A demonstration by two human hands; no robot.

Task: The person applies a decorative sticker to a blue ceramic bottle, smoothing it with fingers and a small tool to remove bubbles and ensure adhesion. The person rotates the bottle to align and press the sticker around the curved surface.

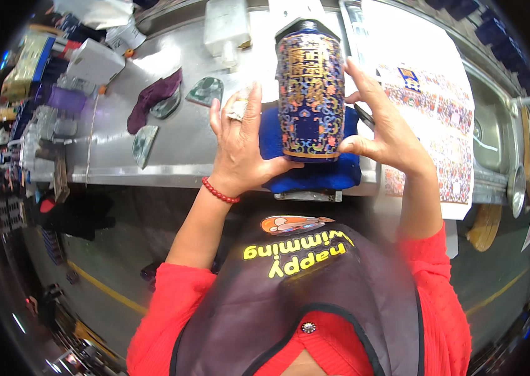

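Note:
A dark blue bottle [311,94] covered in colourful floral patterns and gold lettering lies over a blue cloth [346,173], its neck pointing away from me. My left hand [237,141] is beside it on the left, fingers stretched out and the thumb tip at the bottle's base. White tape wraps one finger; a red bead bracelet circles that wrist. At the bottle's right side is my right hand [390,128], thumb by the lower edge and index finger higher up. Tucked in its curled fingers is a slim dark tool [364,117], mostly hidden.
Printed pattern sheets [431,109] spread over the right, beside a metal sink [493,128]. On the steel table [183,147] at left lie a purple cloth [154,100] and several green marbled pieces [205,91]. A translucent container [226,31] stands at the back; boxes and bottles crowd the far left.

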